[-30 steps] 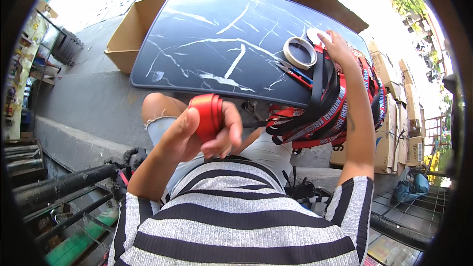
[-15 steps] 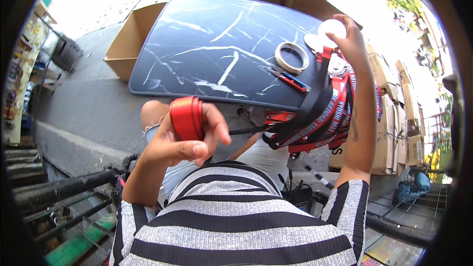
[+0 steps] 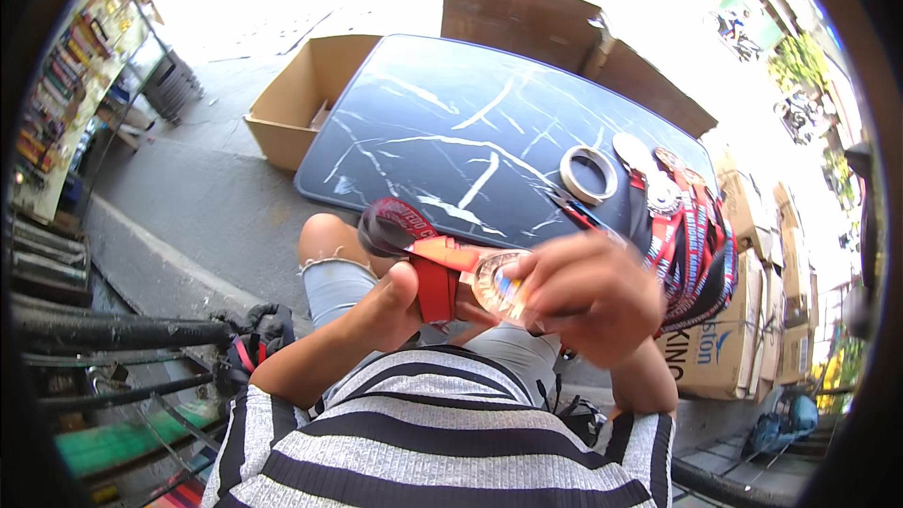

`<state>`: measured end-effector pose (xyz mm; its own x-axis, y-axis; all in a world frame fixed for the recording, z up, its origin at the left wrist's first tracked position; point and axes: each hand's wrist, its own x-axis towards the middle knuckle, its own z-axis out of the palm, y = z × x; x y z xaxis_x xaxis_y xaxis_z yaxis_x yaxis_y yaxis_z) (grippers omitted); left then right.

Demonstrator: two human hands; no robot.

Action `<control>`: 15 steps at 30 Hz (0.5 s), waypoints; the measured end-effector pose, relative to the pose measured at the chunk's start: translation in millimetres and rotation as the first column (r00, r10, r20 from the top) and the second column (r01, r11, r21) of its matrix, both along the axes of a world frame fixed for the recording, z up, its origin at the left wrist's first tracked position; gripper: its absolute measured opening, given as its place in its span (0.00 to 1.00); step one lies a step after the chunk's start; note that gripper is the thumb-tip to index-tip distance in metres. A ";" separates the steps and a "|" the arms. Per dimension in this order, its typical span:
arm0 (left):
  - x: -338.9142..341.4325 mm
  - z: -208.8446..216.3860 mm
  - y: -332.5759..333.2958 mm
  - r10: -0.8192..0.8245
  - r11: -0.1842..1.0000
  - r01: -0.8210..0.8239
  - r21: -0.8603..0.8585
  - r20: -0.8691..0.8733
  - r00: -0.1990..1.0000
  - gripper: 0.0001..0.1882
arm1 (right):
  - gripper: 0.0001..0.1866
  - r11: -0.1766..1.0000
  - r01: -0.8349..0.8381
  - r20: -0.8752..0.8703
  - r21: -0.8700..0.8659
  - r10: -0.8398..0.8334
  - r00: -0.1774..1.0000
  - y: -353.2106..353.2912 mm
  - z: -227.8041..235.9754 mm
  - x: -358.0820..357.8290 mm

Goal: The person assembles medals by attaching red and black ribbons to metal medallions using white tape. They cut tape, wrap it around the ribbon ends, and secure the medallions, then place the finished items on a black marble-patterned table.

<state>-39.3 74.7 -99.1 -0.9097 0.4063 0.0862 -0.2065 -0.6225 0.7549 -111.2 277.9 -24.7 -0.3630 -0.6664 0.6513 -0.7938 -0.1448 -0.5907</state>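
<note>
In front of my lap, my left hand [image 3: 384,309] is closed around a folded red ribbon [image 3: 436,290]. A dark loop of printed ribbon [image 3: 393,226] stands out beyond that hand. My right hand [image 3: 602,296], blurred by motion, pinches the edge of a shiny bronze-coloured medal [image 3: 496,287] with a coloured centre. The medal lies against the end of the ribbon, between my two hands. At the table's right edge hangs a pile of red and black medal ribbons [image 3: 691,254], with several medals [image 3: 664,196] on top.
A dark marble-patterned table [image 3: 423,122] stands before me. On its right side lie a tape roll [image 3: 589,176] and a red-handled tool [image 3: 585,214], partly behind my right hand. An open cardboard box [image 3: 287,136] stands left; cartons [image 3: 743,339] are stacked right.
My right hand has come back from the medals at the table's far right to my left hand, bringing a medal. The ribbon now reaches toward it. The whole view has shifted.
</note>
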 end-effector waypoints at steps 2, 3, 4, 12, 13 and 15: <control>-2.6 -3.1 -4.4 0.035 0.999 -0.033 0.039 -0.049 0.998 0.37 | 0.08 0.986 0.068 -0.336 0.151 -0.013 0.942 0.3 -19.3 15.8; -2.5 -5.7 -3.0 0.068 0.996 -0.066 0.065 -0.020 0.998 0.30 | 0.09 0.975 0.096 -0.365 0.202 -0.016 0.931 -0.2 -31.1 24.3; -1.8 -8.5 -0.6 0.092 0.990 -0.096 0.106 0.035 0.995 0.24 | 0.10 0.958 0.130 -0.395 0.254 -0.020 0.918 -0.6 -43.6 32.3; -4.3 -24.9 25.9 0.026 0.967 -0.086 -0.241 -0.244 0.969 0.23 | 0.44 0.904 0.406 0.447 0.132 -0.420 0.790 -3.9 -128.6 48.7; -4.6 -24.6 24.4 -0.001 0.974 -0.033 -0.223 -0.153 0.988 0.24 | 0.43 0.940 0.316 0.602 0.128 -0.327 0.729 -2.3 -132.9 46.4; -6.8 -23.3 14.8 0.025 0.943 -0.086 -0.321 -0.188 0.982 0.27 | 0.31 0.986 0.165 0.799 0.020 -0.115 0.590 -1.6 -140.1 43.1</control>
<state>-46.2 89.5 -122.4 -0.9134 0.3886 0.1208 -0.0212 -0.3419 0.9395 -68.1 276.2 -164.8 -0.8391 -0.5368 0.0881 -0.0259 -0.1224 -0.9921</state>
